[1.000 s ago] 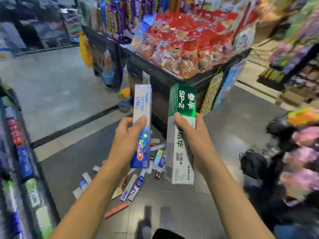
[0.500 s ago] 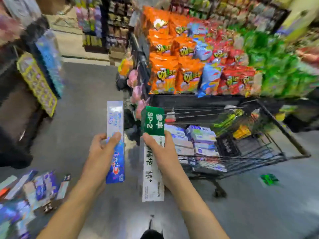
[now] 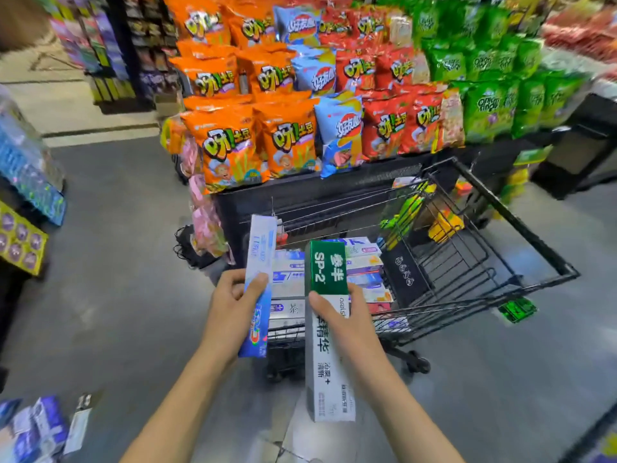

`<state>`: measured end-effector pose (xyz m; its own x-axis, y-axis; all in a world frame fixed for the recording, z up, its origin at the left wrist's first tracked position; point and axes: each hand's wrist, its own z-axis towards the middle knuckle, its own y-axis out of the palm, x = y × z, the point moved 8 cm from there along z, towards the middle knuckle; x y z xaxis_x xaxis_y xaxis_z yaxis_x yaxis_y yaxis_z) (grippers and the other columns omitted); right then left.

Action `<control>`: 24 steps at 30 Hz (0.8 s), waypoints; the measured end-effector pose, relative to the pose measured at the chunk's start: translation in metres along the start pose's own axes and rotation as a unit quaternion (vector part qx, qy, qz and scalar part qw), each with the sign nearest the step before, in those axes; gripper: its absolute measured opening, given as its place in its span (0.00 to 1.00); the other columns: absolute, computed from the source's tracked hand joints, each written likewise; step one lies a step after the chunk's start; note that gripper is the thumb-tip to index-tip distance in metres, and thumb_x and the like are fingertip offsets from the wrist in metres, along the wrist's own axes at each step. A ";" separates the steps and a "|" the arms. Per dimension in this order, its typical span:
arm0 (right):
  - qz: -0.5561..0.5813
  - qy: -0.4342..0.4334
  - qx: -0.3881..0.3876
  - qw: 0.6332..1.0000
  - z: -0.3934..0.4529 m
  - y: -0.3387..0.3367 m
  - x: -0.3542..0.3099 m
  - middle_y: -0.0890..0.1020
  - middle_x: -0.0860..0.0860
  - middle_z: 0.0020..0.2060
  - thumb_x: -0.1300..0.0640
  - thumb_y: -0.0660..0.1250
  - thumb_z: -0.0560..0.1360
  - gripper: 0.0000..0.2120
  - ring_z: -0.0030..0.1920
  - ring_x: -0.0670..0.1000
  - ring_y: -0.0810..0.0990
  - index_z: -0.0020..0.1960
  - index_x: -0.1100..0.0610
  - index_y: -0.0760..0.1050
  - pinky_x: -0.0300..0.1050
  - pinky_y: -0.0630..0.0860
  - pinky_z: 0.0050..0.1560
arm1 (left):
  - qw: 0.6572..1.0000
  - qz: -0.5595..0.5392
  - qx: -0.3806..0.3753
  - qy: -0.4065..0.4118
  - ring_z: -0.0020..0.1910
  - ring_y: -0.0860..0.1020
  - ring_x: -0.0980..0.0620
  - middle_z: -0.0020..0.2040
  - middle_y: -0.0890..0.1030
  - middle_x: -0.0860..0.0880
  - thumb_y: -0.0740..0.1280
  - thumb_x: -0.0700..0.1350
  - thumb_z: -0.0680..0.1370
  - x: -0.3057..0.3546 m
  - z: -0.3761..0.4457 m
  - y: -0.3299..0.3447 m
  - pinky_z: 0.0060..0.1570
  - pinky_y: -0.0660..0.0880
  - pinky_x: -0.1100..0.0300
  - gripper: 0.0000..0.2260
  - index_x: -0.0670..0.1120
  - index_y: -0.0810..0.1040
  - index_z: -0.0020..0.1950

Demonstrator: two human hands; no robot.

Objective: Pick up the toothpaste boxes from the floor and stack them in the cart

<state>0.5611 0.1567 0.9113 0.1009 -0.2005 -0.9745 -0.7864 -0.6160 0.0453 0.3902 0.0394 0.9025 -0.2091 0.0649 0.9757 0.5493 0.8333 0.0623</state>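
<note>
My left hand (image 3: 230, 309) grips a blue and white toothpaste box (image 3: 261, 248) held upright at the cart's near left corner. My right hand (image 3: 347, 325) grips a green and white box marked SP-2 (image 3: 329, 275), also upright, just to the right. Both boxes hover over the near edge of the black wire cart (image 3: 521, 228). Inside the cart lies a stack of toothpaste boxes (image 3: 364, 265) along its left half. Several more boxes (image 3: 36, 429) lie on the grey floor at the lower left.
A display table (image 3: 334, 185) piled with orange, red, blue and green snack bags stands right behind the cart. Yellow and green packets (image 3: 430, 215) sit in the cart's far part. A shelf end (image 3: 23, 202) stands at the left. A green packet (image 3: 517, 309) lies on the floor beside the cart.
The view has swung from the pile on the floor round to the cart. Both hands, still holding their boxes, have come closer to the cart and now reach its near edge.
</note>
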 end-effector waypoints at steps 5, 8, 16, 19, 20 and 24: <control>0.008 0.023 0.003 1.000 0.049 -0.041 0.003 0.84 0.42 0.58 0.44 0.76 0.73 0.26 0.58 0.44 0.82 0.66 0.46 0.70 0.45 0.76 0.60 | 0.999 0.034 -0.018 -0.001 0.42 0.86 0.46 0.43 0.87 0.47 0.72 0.47 0.79 -0.003 0.045 0.048 0.46 0.81 0.47 0.08 0.47 0.76 0.54; 0.016 0.033 -0.001 0.999 0.081 -0.050 0.005 0.85 0.43 0.54 0.44 0.77 0.71 0.28 0.55 0.44 0.84 0.67 0.47 0.70 0.45 0.77 0.57 | 0.999 0.048 -0.023 -0.013 0.41 0.86 0.45 0.45 0.87 0.44 0.71 0.45 0.79 -0.004 0.073 0.063 0.45 0.81 0.47 0.09 0.44 0.75 0.56; -0.035 0.058 0.029 0.997 0.180 -0.070 0.024 0.84 0.38 0.53 0.34 0.76 0.66 0.24 0.52 0.38 0.82 0.58 0.35 0.71 0.45 0.74 0.51 | 0.960 0.265 -0.049 0.074 0.42 0.79 0.58 0.47 0.83 0.51 0.76 0.43 0.75 -0.008 0.198 0.087 0.44 0.74 0.64 0.09 0.49 0.79 0.52; -0.045 0.062 0.038 0.996 0.220 -0.070 0.032 0.85 0.39 0.52 0.36 0.77 0.65 0.24 0.51 0.40 0.83 0.56 0.35 0.71 0.42 0.74 0.49 | 0.925 0.356 -0.083 0.106 0.48 0.79 0.52 0.50 0.82 0.53 0.76 0.45 0.75 -0.019 0.252 0.101 0.49 0.74 0.54 0.11 0.49 0.79 0.56; -0.049 0.065 0.040 0.996 0.232 -0.070 0.036 0.85 0.38 0.51 0.37 0.77 0.66 0.24 0.51 0.40 0.83 0.56 0.35 0.71 0.40 0.74 0.48 | 0.909 0.387 -0.099 0.123 0.50 0.78 0.51 0.52 0.82 0.52 0.75 0.45 0.75 -0.024 0.268 0.107 0.51 0.74 0.53 0.12 0.49 0.79 0.57; -0.094 0.061 0.037 0.993 0.277 -0.067 0.053 0.83 0.33 0.51 0.31 0.75 0.63 0.26 0.50 0.35 0.82 0.56 0.31 0.68 0.26 0.73 0.44 | 0.847 0.481 -0.140 0.178 0.55 0.77 0.45 0.56 0.81 0.48 0.73 0.47 0.76 -0.057 0.322 0.122 0.54 0.71 0.52 0.16 0.47 0.79 0.62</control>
<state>0.4506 0.3980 0.7956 0.3198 -0.1806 -0.9301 -0.7892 -0.5940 -0.1560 0.2086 0.3135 0.7874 0.6739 0.4295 0.6012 0.5079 0.3217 -0.7991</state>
